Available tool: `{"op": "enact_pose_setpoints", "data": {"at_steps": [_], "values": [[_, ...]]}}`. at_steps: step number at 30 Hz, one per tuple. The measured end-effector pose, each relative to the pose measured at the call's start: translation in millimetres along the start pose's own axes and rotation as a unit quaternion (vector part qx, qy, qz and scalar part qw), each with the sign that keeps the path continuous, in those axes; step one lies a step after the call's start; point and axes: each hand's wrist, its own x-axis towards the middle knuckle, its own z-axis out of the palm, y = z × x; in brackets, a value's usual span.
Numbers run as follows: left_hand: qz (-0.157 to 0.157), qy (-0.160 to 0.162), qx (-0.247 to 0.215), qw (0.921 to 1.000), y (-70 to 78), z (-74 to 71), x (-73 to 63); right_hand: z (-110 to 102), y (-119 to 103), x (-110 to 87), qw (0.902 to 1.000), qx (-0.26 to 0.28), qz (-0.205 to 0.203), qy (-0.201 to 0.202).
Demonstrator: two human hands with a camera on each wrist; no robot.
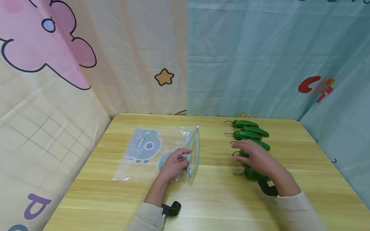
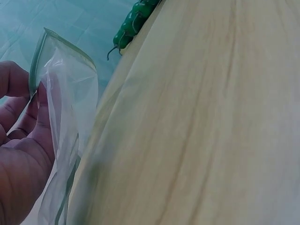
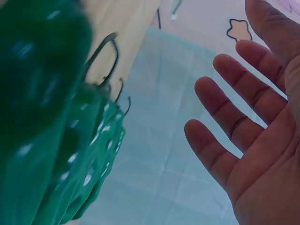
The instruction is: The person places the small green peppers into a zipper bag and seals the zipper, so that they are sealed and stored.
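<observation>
A clear zip bag (image 1: 179, 138) with grey cartoon prints lies on the table, its green-edged mouth gaping toward the right. My left hand (image 1: 174, 163) pinches one lip of that mouth between thumb and fingers; in the left wrist view the bag (image 2: 70, 89) spreads open beside the left hand (image 2: 23, 154). Several green chili peppers (image 1: 247, 134) lie in a column on the right, stems pointing left. Over the nearer peppers hovers my right hand (image 1: 257, 160), partly covering them. In the right wrist view, the right hand (image 3: 253, 122) has its fingers spread, apart from the peppers (image 3: 89, 140).
The wooden table (image 1: 214, 199) ends at a back edge against a hanging cartoon curtain (image 1: 245, 64). More curtain (image 1: 43, 122) closes off the left side. Black wrist cameras sit on both wrists, the left one (image 1: 173, 208) close to the tabletop.
</observation>
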Motion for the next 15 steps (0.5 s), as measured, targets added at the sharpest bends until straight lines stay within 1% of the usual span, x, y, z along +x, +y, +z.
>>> {"op": "enact_pose_setpoints", "data": {"at_steps": [4, 8, 11, 15], "values": [[0.008, 0.004, 0.005, 0.9999, 2.2, -1.3, -3.1, -1, 10, -15.2, 0.9999, -0.008, -0.004, 0.005], [0.013, 0.003, -0.003, 0.9999, -15.2, -4.1, 6.2, -4, 19, -29.5, 0.9999, -0.006, 0.010, -0.006], [0.026, 0.000, -0.009, 0.9996, -29.1, -5.6, 12.6, -7, 26, -41.2, 0.9998, -0.016, 0.012, -0.002], [0.037, -0.003, -0.004, 0.9993, -29.9, -6.0, 11.4, -10, 36, -55.0, 0.9990, -0.040, -0.010, 0.019]]}}
